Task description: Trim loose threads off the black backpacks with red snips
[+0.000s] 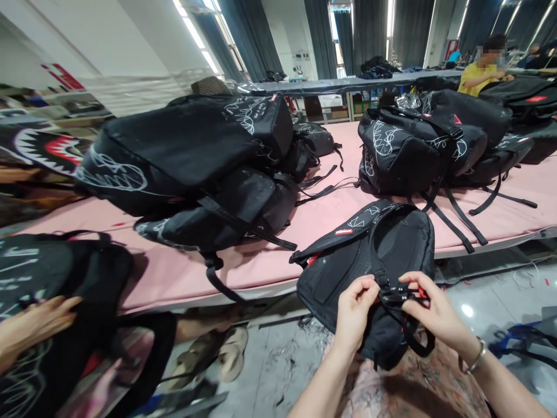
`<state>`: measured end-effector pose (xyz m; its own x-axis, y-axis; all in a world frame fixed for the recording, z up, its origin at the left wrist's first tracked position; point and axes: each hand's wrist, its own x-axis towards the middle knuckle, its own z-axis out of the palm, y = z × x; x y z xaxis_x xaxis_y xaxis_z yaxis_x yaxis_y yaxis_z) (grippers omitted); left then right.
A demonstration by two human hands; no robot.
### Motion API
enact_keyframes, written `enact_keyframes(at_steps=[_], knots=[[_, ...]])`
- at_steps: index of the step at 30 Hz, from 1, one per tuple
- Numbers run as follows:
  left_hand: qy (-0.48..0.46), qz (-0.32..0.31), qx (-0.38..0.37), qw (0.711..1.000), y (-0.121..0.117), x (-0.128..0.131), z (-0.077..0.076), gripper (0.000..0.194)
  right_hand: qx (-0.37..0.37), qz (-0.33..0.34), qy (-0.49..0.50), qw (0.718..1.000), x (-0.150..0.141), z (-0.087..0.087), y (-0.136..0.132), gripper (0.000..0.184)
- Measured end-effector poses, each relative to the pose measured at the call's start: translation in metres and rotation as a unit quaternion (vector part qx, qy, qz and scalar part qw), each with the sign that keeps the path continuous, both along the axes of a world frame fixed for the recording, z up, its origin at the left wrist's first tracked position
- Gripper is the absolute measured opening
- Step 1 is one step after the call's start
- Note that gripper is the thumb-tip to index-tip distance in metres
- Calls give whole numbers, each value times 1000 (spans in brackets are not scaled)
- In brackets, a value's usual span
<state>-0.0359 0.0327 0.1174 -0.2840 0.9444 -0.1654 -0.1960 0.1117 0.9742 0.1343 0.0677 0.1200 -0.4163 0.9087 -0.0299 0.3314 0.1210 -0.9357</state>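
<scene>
A black backpack [335, 276] with white line drawings and a small red label leans from the table edge over my lap, its straps towards me. My left hand [359, 307] is closed in a pinch on its shoulder strap [381, 277]. Close beside it, my right hand [429, 307] is closed around a small glossy black tool with red parts, which looks like thread snips [395, 296]. The tool lies against the strap. My fingers partly hide it, so its tips are unclear. A black webbing loop hangs below my right hand.
Black backpacks [187, 151] lie stacked on the pink table [256, 270], with another pile [404, 151] at right, straps trailing. At left, a co-worker's hand [47, 322] rests on another backpack. Someone in a yellow top [474, 78] works behind. Sandals [232, 354] are on the floor.
</scene>
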Motion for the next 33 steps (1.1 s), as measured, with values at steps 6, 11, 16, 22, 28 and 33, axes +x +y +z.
enact_keyframes(at_steps=[6, 11, 16, 22, 28, 33], knots=[[-17, 15, -14, 1000, 2, 3, 3, 20, 98, 55, -128, 985, 20, 21, 26, 29], [39, 11, 7, 999, 3, 2, 2, 17, 131, 95, -178, 971, 11, 35, 32, 26], [71, 7, 16, 997, 2, 0, 2, 17, 156, 124, -207, 958, 5, 38, 37, 27], [69, -5, 13, 997, 4, 1, -4, 17, 161, 141, -225, 951, 5, 37, 43, 27], [5, 0, -15, 1000, 7, 0, -10, 26, 33, 83, -110, 990, 20, 14, 34, 29], [204, -88, -50, 974, 3, -9, 6, 54, -125, 27, -13, 992, 35, -18, 7, 38]])
